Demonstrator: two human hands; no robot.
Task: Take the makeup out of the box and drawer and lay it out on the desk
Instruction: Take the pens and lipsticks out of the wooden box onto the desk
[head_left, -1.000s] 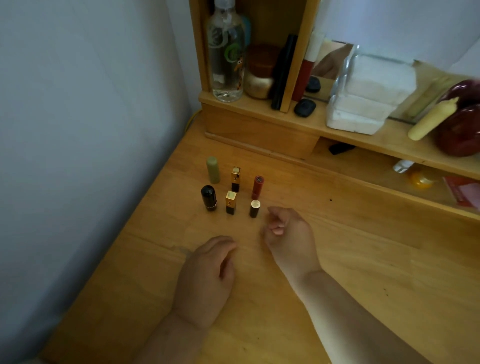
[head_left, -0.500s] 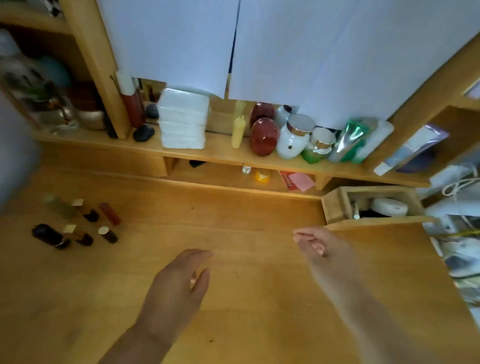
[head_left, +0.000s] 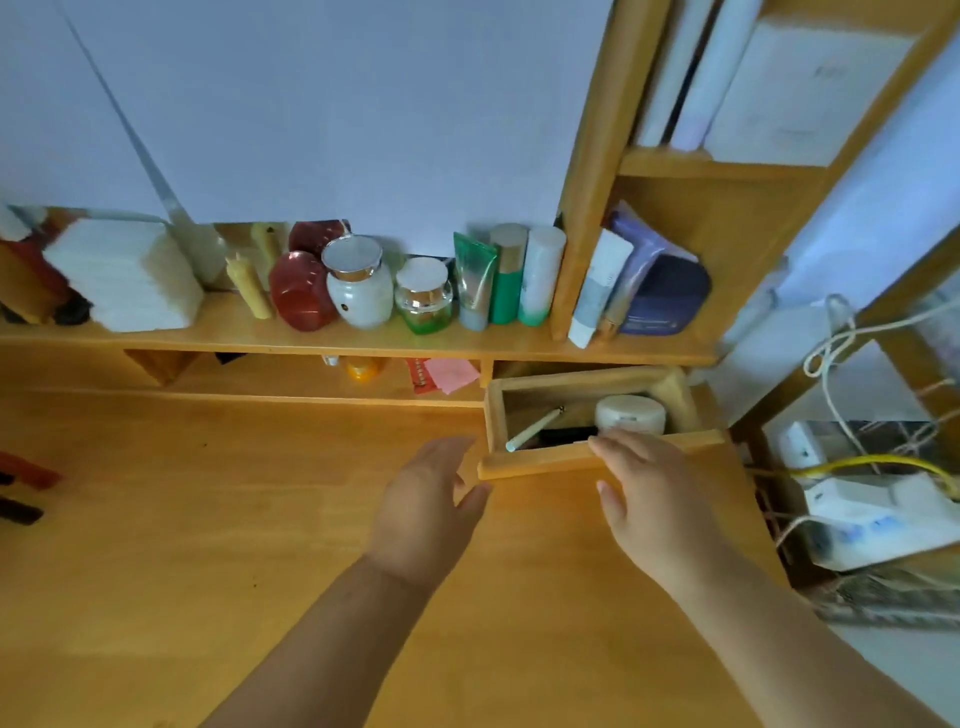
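Note:
A small wooden drawer stands pulled out at the back right of the desk. Inside it lie a thin pale pencil, a dark flat item and a round white jar. My right hand rests on the drawer's front edge, fingers spread, its fingertips reaching over the rim beside the jar. My left hand hovers open over the desk just left of the drawer front. Lipsticks lie at the far left edge, mostly cut off.
The shelf behind holds a white tissue stack, a red jar, white and green jars, tubes and pouches. Pink notes sit under it. Right of the desk are cables and a white box.
My view has swung right, from the lipsticks to the drawer. Both hands moved right with it; my right hand went from a loose fist to touching the drawer's front.

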